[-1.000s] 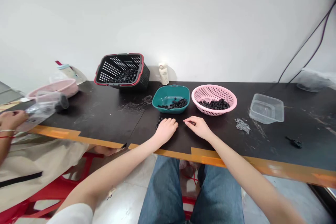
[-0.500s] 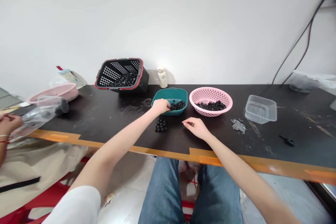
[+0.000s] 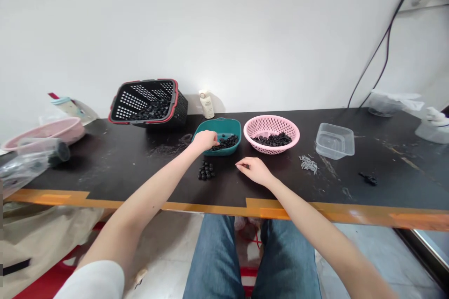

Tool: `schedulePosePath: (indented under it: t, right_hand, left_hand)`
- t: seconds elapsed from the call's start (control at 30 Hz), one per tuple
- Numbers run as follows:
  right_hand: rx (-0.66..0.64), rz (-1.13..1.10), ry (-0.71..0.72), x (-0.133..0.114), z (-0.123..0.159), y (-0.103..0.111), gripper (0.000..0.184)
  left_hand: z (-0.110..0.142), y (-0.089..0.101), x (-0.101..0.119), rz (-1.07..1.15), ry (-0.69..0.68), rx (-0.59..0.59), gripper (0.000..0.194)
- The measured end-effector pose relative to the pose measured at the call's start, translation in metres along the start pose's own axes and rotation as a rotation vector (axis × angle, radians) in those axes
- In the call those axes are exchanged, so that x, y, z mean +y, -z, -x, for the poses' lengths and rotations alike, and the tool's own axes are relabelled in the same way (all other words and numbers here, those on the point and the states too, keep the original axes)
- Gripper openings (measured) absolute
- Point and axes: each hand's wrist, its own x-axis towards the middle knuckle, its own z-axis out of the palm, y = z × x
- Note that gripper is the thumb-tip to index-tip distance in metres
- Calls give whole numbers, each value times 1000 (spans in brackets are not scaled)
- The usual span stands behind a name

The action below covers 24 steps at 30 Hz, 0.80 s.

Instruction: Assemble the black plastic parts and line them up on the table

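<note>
My left hand (image 3: pixel 206 140) reaches over the near left rim of a teal basin (image 3: pixel 228 122), fingers closed together at the small black parts (image 3: pixel 229 141) inside. Whether a part is between those fingertips is hidden. On the table just in front of the basin sits a group of small round black pieces (image 3: pixel 206 171). To their right, my right hand (image 3: pixel 255 170) rests low over the tabletop with thumb and fingers pinched; anything in the pinch is too small to make out. Behind it stands a pink perforated basket (image 3: pixel 296 134) holding black ring-like parts (image 3: pixel 273 140).
A black red-rimmed basket (image 3: pixel 182 107) of black parts stands at back left, beside a white bottle (image 3: pixel 206 104). Right of me are grey pins (image 3: pixel 308 164), a clear tub (image 3: pixel 335 141) and a small black item (image 3: pixel 369 178). A pink basin (image 3: pixel 66 131) and plastic bag (image 3: pixel 24 170) lie left.
The camera view has swung a little to the right, so everything appears further left. Another person's hands at the left edge have gone out of view. My hands keep nearly the same places.
</note>
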Motion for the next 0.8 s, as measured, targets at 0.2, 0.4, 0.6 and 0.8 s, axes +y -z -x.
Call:
schedulePosePath:
  t: [0.2, 0.4, 0.6, 0.8]
  right_hand:
    - [90, -92, -138, -24, 7, 37, 21]
    - [112, 102, -506, 8, 54, 132, 26]
    - [219, 677, -923, 66, 78, 179, 24]
    - [142, 769, -976, 82, 61, 167, 22]
  left_hand:
    - [41, -2, 41, 488, -220, 449, 20]
    - [73, -53, 97, 685, -532, 237, 39]
    - [66, -90, 108, 769, -395, 262, 39]
    - [68, -100, 101, 862, -397, 276, 17]
